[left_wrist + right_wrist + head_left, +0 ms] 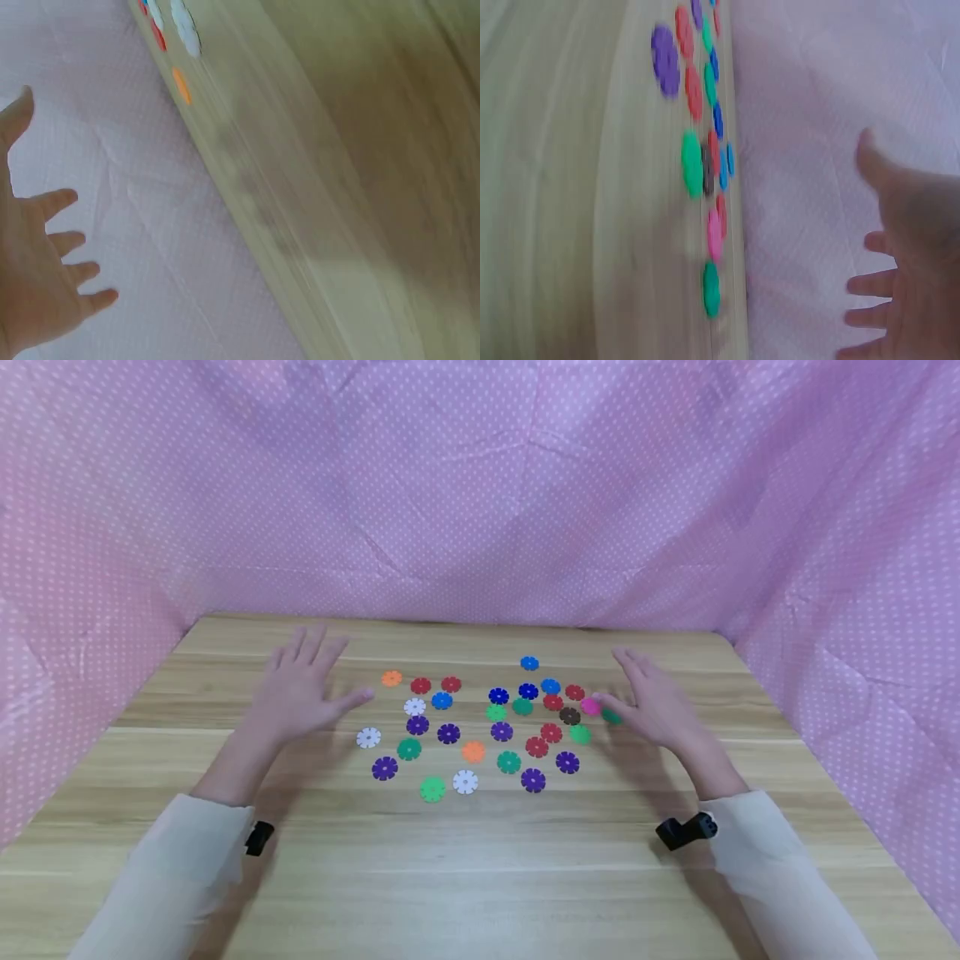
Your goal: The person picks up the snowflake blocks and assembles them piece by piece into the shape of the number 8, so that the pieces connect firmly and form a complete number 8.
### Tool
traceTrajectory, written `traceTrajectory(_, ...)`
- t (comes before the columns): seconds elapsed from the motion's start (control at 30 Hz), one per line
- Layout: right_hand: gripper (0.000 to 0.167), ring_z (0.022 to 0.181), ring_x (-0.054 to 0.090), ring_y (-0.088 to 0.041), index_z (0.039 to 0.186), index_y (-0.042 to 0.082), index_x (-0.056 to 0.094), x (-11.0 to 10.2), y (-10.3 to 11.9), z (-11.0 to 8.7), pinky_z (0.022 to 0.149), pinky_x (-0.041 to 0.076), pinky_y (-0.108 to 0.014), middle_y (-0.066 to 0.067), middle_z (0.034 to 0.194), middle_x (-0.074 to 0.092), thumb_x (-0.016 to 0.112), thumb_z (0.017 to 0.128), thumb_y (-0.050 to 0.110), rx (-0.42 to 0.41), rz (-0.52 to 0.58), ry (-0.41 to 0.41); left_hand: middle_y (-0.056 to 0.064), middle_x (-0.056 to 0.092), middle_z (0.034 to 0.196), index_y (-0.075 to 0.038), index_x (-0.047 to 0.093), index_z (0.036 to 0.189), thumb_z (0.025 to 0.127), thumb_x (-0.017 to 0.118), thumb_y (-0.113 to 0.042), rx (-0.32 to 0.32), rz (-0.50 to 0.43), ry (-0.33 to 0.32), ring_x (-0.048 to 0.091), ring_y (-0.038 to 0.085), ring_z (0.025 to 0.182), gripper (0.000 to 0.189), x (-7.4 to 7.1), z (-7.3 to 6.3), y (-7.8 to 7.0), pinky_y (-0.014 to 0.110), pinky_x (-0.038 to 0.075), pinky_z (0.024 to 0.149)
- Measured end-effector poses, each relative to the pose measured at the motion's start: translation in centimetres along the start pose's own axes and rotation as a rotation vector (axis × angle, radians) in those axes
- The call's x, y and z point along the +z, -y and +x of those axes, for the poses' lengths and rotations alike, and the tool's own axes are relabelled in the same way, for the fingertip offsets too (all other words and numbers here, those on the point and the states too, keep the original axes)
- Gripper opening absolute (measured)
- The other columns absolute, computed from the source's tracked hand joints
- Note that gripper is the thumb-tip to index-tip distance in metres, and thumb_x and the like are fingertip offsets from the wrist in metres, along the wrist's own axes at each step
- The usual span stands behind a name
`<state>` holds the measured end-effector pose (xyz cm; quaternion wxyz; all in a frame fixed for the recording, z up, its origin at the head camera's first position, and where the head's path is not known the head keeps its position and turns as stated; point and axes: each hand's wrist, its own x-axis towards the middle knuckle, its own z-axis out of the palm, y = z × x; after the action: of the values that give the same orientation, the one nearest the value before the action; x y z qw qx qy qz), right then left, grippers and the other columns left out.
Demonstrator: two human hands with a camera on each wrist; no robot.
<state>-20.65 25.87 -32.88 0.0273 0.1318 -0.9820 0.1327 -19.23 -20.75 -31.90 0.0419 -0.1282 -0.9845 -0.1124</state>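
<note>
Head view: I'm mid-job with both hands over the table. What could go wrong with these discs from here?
The right hand partly covers a dark green disc in the head view, so that disc might be overlooked or knocked.
The front light green disc lies flat on the table, so fingertips may struggle to lift it.
The front two red discs lie close together; picking one could shift the other.
</note>
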Motion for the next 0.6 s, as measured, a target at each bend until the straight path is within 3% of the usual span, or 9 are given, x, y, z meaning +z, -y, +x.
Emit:
traceTrajectory(0.17, 0.070, 0.136, 0.041, -0.041, 0.146, 0.005, 0.037, 1.0, 2.0, 0.1, 0.111, 0.037, -0.057, -0.021, 0.148, 0.043, 0.058, 0.093, 0.045, -0.049, 0.090, 0.014, 0.021, 0.018, 0.159, -0.006, 0.028, 0.150, 0.091, 0.057, -0.052, 0.117, -0.138, 0.035, 0.017, 0.045, 0.146, 0.081, 1.2, 0.0, -1.5, 0.065, 0.016, 0.117)
traceTrajectory(0.33, 0.058, 0.124, 0.056, -0.036, 0.137, 0.005, 0.051, 2.6, 4.5, -0.8, 0.101, 0.048, -0.052, -0.017, 0.135, 0.059, 0.061, 0.093, 0.041, -0.100, 0.157, 0.090, 0.019, 0.043, 0.147, -0.006, 0.041, 0.143, 0.089, 0.065, -0.040, 0.161, -0.250, 0.070, 0.043, 0.041, 0.133, 0.069, 3.2, -0.9, -3.3, 0.060, 0.038, 0.108)
traceTrajectory(0.5, 0.040, 0.098, 0.066, -0.022, 0.118, 0.007, 0.065, 3.6, 7.1, -1.5, 0.083, 0.058, -0.036, -0.008, 0.111, 0.071, 0.067, 0.090, 0.035, -0.174, 0.209, 0.136, 0.012, 0.057, 0.131, -0.007, 0.051, 0.136, 0.089, 0.067, -0.034, 0.199, -0.286, 0.110, 0.058, 0.032, 0.117, 0.056, 4.1, -1.8, -5.0, 0.051, 0.053, 0.095)
traceTrajectory(0.6, 0.033, 0.084, 0.062, -0.014, 0.111, 0.008, 0.067, 4.1, 8.5, -1.6, 0.071, 0.055, -0.023, -0.004, 0.101, 0.071, 0.071, 0.087, 0.030, -0.229, 0.229, 0.170, 0.011, 0.059, 0.128, -0.008, 0.055, 0.132, 0.088, 0.069, -0.031, 0.223, -0.274, 0.159, 0.062, 0.028, 0.111, 0.051, 4.3, -2.1, -6.0, 0.047, 0.055, 0.093)
